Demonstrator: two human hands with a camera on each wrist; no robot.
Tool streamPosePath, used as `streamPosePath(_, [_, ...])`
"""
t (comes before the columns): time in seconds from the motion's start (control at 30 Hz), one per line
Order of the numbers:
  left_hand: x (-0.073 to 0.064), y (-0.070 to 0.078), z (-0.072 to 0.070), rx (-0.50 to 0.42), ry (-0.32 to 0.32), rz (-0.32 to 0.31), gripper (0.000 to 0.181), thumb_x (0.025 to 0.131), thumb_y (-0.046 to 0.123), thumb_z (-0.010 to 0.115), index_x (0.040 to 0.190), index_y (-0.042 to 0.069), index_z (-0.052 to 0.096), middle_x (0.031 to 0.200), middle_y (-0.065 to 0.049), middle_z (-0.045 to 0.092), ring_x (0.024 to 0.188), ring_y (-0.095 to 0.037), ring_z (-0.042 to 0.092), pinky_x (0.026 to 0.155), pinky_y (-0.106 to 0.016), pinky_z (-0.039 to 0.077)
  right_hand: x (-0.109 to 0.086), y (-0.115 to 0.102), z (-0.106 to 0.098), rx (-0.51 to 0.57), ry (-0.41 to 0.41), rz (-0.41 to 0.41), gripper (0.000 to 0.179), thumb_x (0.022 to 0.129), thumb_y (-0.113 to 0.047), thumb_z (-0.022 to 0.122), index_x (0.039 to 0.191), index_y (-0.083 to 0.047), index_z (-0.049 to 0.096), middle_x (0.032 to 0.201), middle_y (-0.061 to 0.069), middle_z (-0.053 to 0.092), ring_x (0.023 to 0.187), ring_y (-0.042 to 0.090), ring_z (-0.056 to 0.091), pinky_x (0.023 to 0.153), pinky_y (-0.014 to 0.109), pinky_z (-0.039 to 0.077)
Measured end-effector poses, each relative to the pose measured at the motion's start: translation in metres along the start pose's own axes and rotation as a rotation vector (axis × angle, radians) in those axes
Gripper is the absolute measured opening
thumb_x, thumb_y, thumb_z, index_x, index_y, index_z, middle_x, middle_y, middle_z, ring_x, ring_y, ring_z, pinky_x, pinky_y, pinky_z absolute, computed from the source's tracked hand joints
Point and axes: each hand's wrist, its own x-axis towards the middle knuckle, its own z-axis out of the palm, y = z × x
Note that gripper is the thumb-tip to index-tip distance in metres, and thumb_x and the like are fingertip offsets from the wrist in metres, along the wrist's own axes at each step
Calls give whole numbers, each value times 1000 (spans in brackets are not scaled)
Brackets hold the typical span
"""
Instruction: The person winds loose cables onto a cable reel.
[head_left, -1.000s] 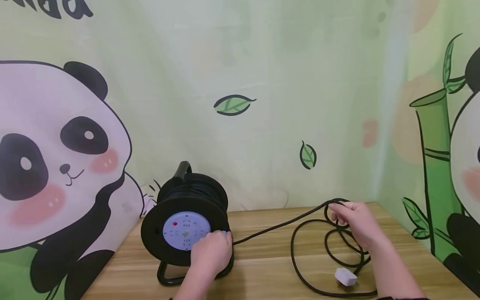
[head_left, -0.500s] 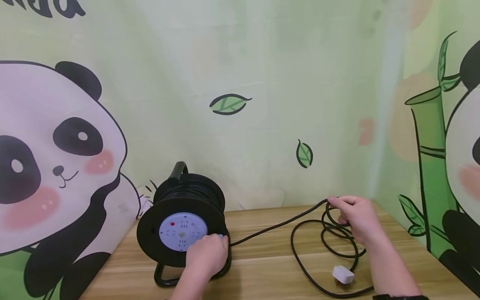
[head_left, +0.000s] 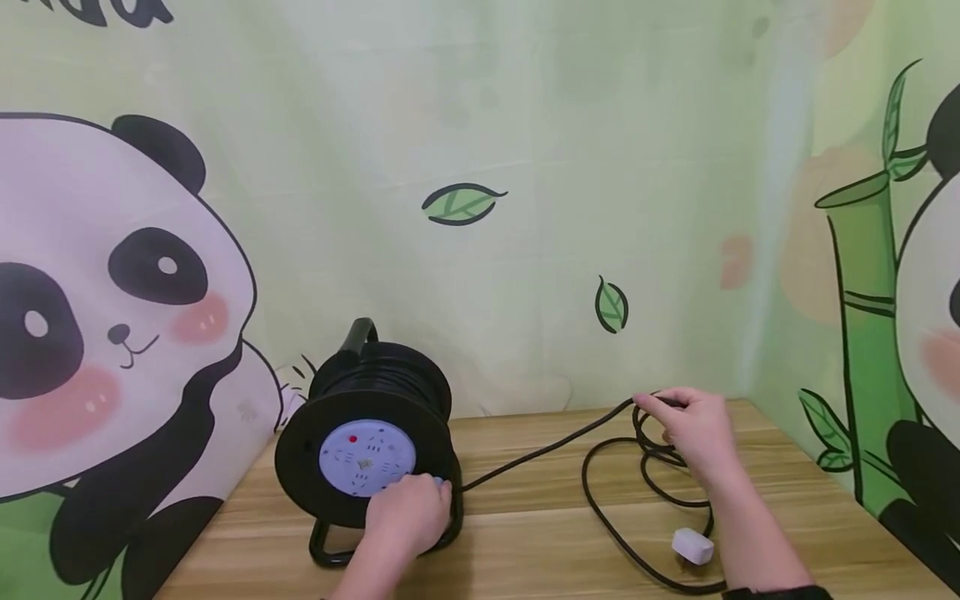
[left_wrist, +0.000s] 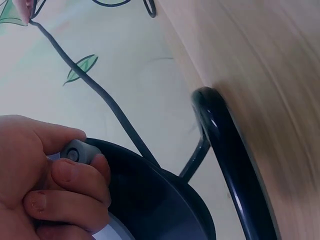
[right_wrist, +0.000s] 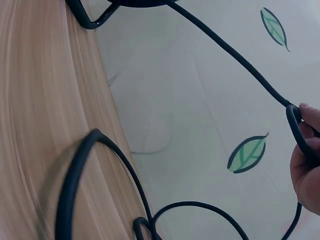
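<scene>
A black cable reel with a pale blue socket face stands at the left of the table. My left hand pinches the small grey crank knob near the rim of the reel. From the reel's right side a black cable rises to my right hand, which pinches it above the table. Loose loops of the cable hang and lie below that hand. A white plug at the cable's end lies on the table by the right forearm.
The wooden table meets a printed panda backdrop at its back edge. Under the reel is a black tubular stand, and a carry handle sticks up behind it.
My right hand has moved left toward the reel with the cable, drawing the loops closer. The socket face has turned slightly clockwise; the left hand stays on the knob, a little lower.
</scene>
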Motion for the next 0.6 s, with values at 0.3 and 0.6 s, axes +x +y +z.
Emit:
streamPosePath(0.3, [5,-17,-3,-138,-109,-24,36,96,39,49,75,13,62,69,-3,55,64,-20,52,56,-43,44,-2,-8,14,69,-23,128,48,78,-48,76,94,-3,69,50,-12,35,37,6,22,33,23,24])
streamPosePath(0.6, [9,-32,-5,-211,-160,-34,39,92,40,56,103,4,65,97,-8,63,86,-23,57,73,-53,46,-4,-10,28,104,-24,177,57,73,-53,76,97,-2,68,70,-5,48,37,5,23,31,23,23])
